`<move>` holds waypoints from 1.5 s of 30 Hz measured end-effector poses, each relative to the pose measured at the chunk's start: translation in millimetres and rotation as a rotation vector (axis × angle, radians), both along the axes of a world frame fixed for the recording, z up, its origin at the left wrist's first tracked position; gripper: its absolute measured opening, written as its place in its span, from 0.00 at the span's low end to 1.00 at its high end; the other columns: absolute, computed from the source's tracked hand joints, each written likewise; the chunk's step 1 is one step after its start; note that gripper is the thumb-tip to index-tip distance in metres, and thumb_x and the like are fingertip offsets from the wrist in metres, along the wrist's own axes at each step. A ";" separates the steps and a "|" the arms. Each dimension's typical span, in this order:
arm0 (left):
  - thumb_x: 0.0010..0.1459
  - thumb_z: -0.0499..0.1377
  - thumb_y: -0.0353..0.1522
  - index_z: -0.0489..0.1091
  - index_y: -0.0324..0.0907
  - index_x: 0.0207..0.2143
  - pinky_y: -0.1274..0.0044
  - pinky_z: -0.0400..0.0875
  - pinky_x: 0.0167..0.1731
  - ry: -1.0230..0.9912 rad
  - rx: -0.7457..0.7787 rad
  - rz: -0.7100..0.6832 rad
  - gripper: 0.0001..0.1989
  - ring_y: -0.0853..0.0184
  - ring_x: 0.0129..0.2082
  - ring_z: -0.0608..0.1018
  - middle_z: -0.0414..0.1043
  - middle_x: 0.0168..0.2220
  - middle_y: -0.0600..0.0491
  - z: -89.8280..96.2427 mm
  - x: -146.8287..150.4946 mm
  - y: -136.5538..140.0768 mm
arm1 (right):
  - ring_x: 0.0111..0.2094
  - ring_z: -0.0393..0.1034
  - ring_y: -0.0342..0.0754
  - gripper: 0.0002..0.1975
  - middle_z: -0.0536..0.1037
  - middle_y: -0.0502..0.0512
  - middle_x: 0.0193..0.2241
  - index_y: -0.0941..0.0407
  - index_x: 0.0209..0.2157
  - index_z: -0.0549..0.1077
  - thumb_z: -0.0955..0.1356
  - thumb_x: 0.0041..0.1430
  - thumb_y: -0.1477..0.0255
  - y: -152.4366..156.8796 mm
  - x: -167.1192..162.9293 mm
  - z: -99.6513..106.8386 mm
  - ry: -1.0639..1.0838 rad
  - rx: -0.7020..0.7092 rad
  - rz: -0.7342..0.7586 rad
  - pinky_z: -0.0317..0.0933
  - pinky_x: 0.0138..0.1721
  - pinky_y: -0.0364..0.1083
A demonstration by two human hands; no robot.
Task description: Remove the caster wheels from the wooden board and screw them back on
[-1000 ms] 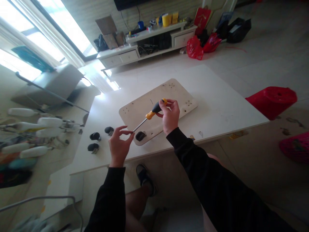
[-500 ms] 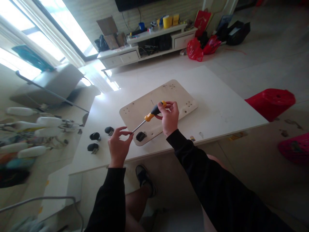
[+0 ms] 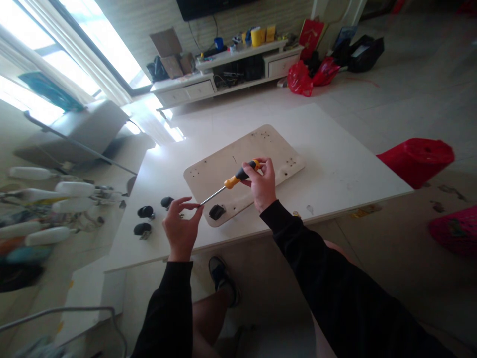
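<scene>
My right hand (image 3: 263, 185) is closed around the black and yellow handle of a screwdriver (image 3: 234, 181). The shaft slants down to the left, over the pale rounded board (image 3: 242, 149). At its tip, the thumb and forefinger of my left hand (image 3: 182, 226) are pinched together; whatever is between them is too small to make out. A black caster (image 3: 216, 212) stands on the board's near left corner, just right of my left fingers. Groups of small holes mark the other corners. Left of the board, several loose black casters, one of them a caster (image 3: 142, 229) near the edge, lie on the table.
The white table (image 3: 335, 164) carries the board, its near edge running in front of my legs. A red stool (image 3: 415, 161) stands beyond its right side, and a pink basket (image 3: 454, 231) on the floor. A white cabinet (image 3: 201, 89) is along the back wall.
The screwdriver's handle has turned a little within my right hand. Its tip and my left fingers have shifted slightly left, still together. The board and casters stay where they were.
</scene>
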State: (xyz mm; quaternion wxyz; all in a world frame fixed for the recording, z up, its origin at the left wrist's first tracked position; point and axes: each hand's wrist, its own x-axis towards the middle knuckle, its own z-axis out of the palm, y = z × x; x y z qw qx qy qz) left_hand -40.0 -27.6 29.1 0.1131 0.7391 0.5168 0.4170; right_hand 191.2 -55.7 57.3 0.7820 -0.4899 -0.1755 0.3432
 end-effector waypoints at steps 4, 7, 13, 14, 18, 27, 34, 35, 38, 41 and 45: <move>0.57 0.71 0.36 0.74 0.45 0.47 0.65 0.76 0.50 -0.010 -0.009 -0.023 0.16 0.59 0.42 0.85 0.84 0.37 0.55 2.6 2.6 0.3 | 0.39 0.75 0.43 0.27 0.71 0.46 0.40 0.50 0.42 0.66 0.79 0.48 0.56 -1.2 0.6 0.8 -0.022 0.023 -0.024 0.80 0.35 0.48; 0.53 0.72 0.36 0.72 0.45 0.51 0.65 0.77 0.49 -0.006 -0.087 -0.089 0.24 0.58 0.45 0.84 0.84 0.47 0.49 0.7 2.6 3.3 | 0.38 0.75 0.44 0.27 0.71 0.47 0.40 0.50 0.43 0.66 0.79 0.49 0.55 -0.5 3.3 -0.4 -0.030 0.023 -0.070 0.80 0.33 0.47; 0.46 0.72 0.33 0.74 0.44 0.50 0.65 0.80 0.43 -0.041 -0.476 -0.187 0.27 0.55 0.46 0.84 0.81 0.50 0.44 -24.8 -1.9 11.8 | 0.41 0.75 0.44 0.24 0.72 0.49 0.41 0.50 0.43 0.68 0.79 0.51 0.58 1.4 7.9 -2.9 -0.185 0.075 -0.216 0.79 0.47 0.50; 0.46 0.72 0.33 0.73 0.43 0.50 0.65 0.80 0.42 -0.075 -0.533 -0.196 0.27 0.56 0.45 0.84 0.80 0.50 0.43 -28.7 -1.7 11.5 | 0.42 0.74 0.44 0.22 0.72 0.49 0.41 0.51 0.43 0.69 0.78 0.52 0.59 1.0 7.7 -2.6 -0.236 0.086 -0.230 0.78 0.49 0.51; 0.48 0.70 0.31 0.73 0.41 0.50 0.67 0.82 0.41 -0.130 -0.611 -0.193 0.25 0.60 0.42 0.84 0.79 0.52 0.44 -34.4 2.8 4.4 | 0.41 0.73 0.44 0.20 0.73 0.50 0.39 0.52 0.42 0.71 0.78 0.54 0.60 -2.3 3.5 -0.6 -0.411 0.112 -0.266 0.78 0.49 0.51; 0.51 0.67 0.21 0.72 0.41 0.47 0.72 0.82 0.41 -0.064 -0.556 -0.164 0.20 0.67 0.38 0.83 0.69 0.50 0.49 -37.8 18.2 -29.3 | 0.42 0.79 0.44 0.22 0.78 0.52 0.46 0.50 0.47 0.73 0.80 0.54 0.64 -4.4 -14.3 -6.5 -0.567 0.190 -0.136 0.76 0.32 0.40; 0.54 0.66 0.20 0.69 0.41 0.57 0.70 0.81 0.44 -0.048 -0.560 -0.095 0.28 0.67 0.39 0.82 0.69 0.53 0.47 -48.6 19.1 -34.8 | 0.47 0.85 0.48 0.21 0.81 0.53 0.48 0.49 0.52 0.73 0.79 0.59 0.67 -1.9 -30.3 -14.0 -0.681 0.266 -0.096 0.80 0.36 0.41; 0.55 0.66 0.20 0.69 0.42 0.59 0.70 0.81 0.44 -0.053 -0.573 -0.110 0.29 0.67 0.39 0.82 0.70 0.53 0.47 -49.0 19.1 -33.7 | 0.47 0.85 0.49 0.21 0.81 0.54 0.49 0.49 0.52 0.74 0.79 0.59 0.68 -1.7 -31.9 -14.8 -0.707 0.271 -0.098 0.80 0.36 0.41; 0.56 0.65 0.19 0.70 0.44 0.62 0.72 0.80 0.44 -0.088 -0.601 -0.173 0.31 0.68 0.38 0.82 0.73 0.52 0.48 -48.0 20.1 -32.8 | 0.47 0.86 0.49 0.22 0.82 0.54 0.50 0.49 0.54 0.75 0.78 0.59 0.71 -0.4 -35.4 -16.7 -0.773 0.298 -0.096 0.80 0.36 0.42; 0.56 0.65 0.19 0.71 0.44 0.59 0.71 0.79 0.44 -0.122 -0.618 -0.202 0.29 0.66 0.39 0.82 0.75 0.52 0.48 -46.4 21.1 -35.2 | 0.46 0.86 0.48 0.23 0.82 0.53 0.49 0.48 0.55 0.75 0.78 0.59 0.74 2.1 -36.9 -17.8 -0.812 0.341 -0.092 0.81 0.37 0.42; 0.56 0.65 0.20 0.70 0.42 0.55 0.68 0.79 0.45 -0.147 -0.653 -0.191 0.25 0.63 0.40 0.82 0.77 0.49 0.48 -47.9 21.4 -40.9 | 0.45 0.86 0.48 0.25 0.82 0.53 0.48 0.48 0.57 0.75 0.78 0.59 0.77 5.7 -36.8 -18.2 -0.840 0.394 -0.093 0.83 0.39 0.45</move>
